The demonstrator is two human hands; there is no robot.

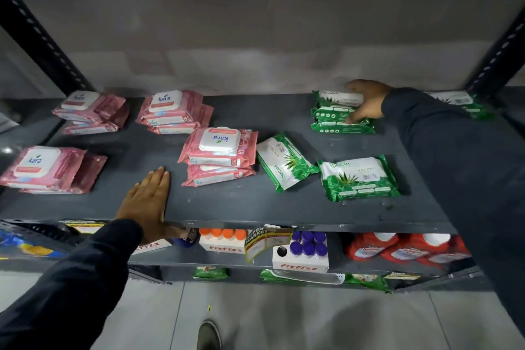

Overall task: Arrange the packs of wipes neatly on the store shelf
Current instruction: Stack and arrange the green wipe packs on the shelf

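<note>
Right hand (369,102) has its grip on the green stack (341,113) at the back of the shelf (284,207): fingers over the top pack, thumb pressed on the lower packs' front face. Left hand (147,199) lies released, palm flat on the shelf by its front edge, holding nothing.

Open room: bare shelf runs from the left palm back toward the wall, and between the right grip's stack and the nearer pink stack. The front lip sits just under the left wrist.

Labels: two loose green packs (358,179) in front of the right grip read "ORIGAMI", one skewed. Four pink stacks (218,156), one right of the left hand and three beyond and left of it, read "kara"; some show "25". More green packs (460,102) lie behind the right sleeve, partly hidden.

Surroundings: on the lower shelf, "fitfizz" boxes (301,258) with orange and purple caps, red bottles (397,250) and a dangling "SUPER MARKET" tag (264,241). Black slotted uprights (42,42) flank the shelf.
</note>
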